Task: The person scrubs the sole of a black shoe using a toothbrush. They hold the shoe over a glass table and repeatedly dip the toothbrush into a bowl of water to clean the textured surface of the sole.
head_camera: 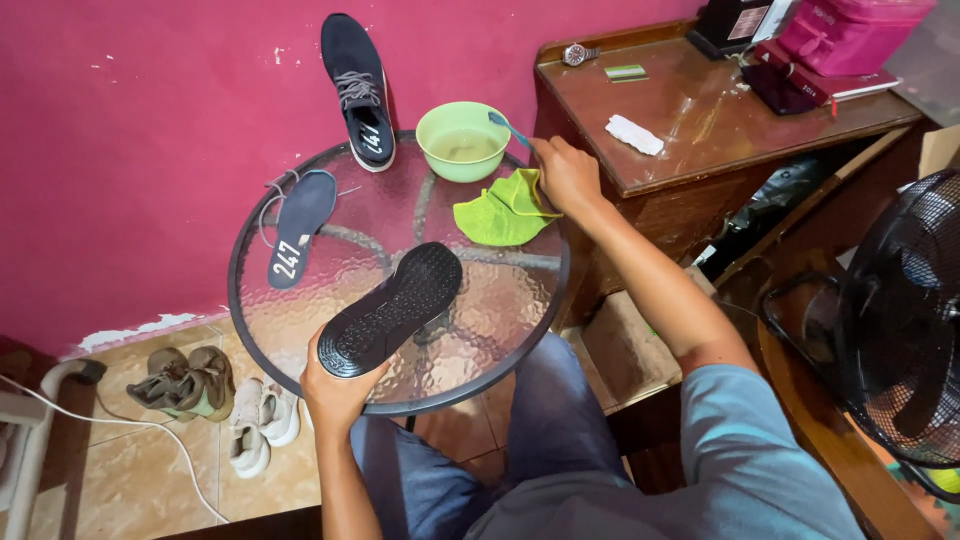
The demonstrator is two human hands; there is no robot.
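Holding a black shoe [392, 308] by its heel with the left hand [340, 385], fingers closed tight under it, bumpy bottom turned up, toe pointing away from the grip and resting on the round glass table [500, 300]. Pinching a green cloth [505, 212] at its corner with the right hand [567, 175], fingers curled shut on it - flat on the glass, just past the shoe's toe. Just beyond that grip, a green bowl [462, 140] of cloudy water with a blue brush [508, 127] leaning in it. Off to the far side of the shoe grip, a loose insole [298, 225], and behind it the other shoe [360, 90] propped on the pink wall. Probably best to hold the heel firm so the shoe cannot wobble or slide on the smooth glass. Good to lift the cloth slowly and mind the brush handle - so close to the knuckles, and easy to bump and tip the bowl. Better to bunch the cloth up than drag it.
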